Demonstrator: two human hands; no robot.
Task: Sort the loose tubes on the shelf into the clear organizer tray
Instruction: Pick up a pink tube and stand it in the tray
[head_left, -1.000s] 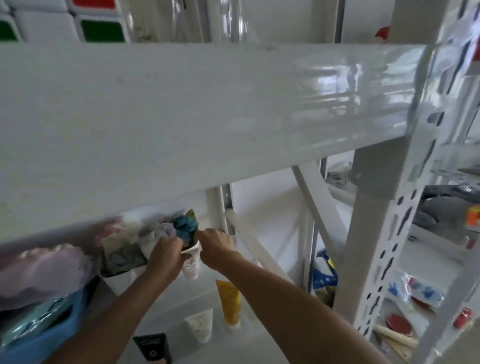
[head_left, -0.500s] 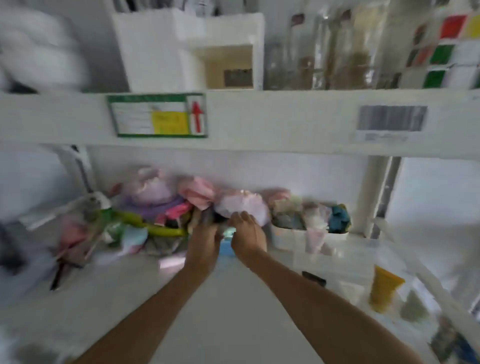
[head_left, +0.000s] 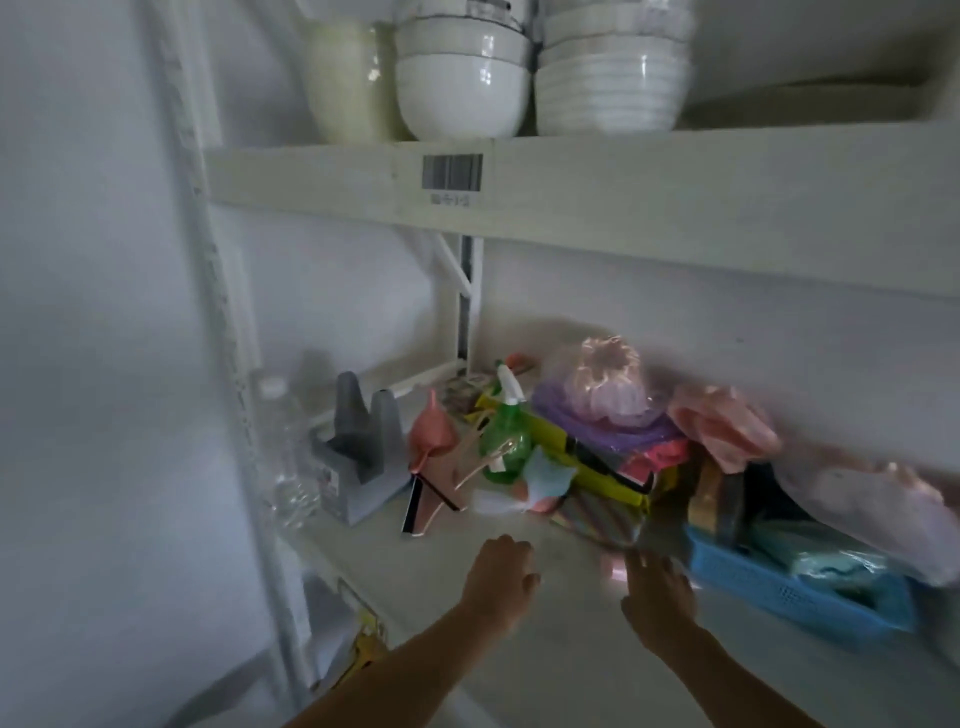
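Observation:
No tube and no clear organizer tray show in the head view. My left hand hovers low over the white shelf, fingers loosely bent, with nothing seen in it. To its right, my right hand is blurred, its fingers stretched toward a striped cloth packet at the front of a pile of goods. A small pink patch by its fingertips is too blurred to identify.
The pile holds a green spray bottle, purple and pink bagged items and a blue basket on the right. A grey holder and a clear bottle stand left. Stacked white bowls sit on the shelf above.
The view has swung left from the bin with tubes to the shelf's left end. My hands, close together at the pile before, are now apart and nearer the shelf's front.

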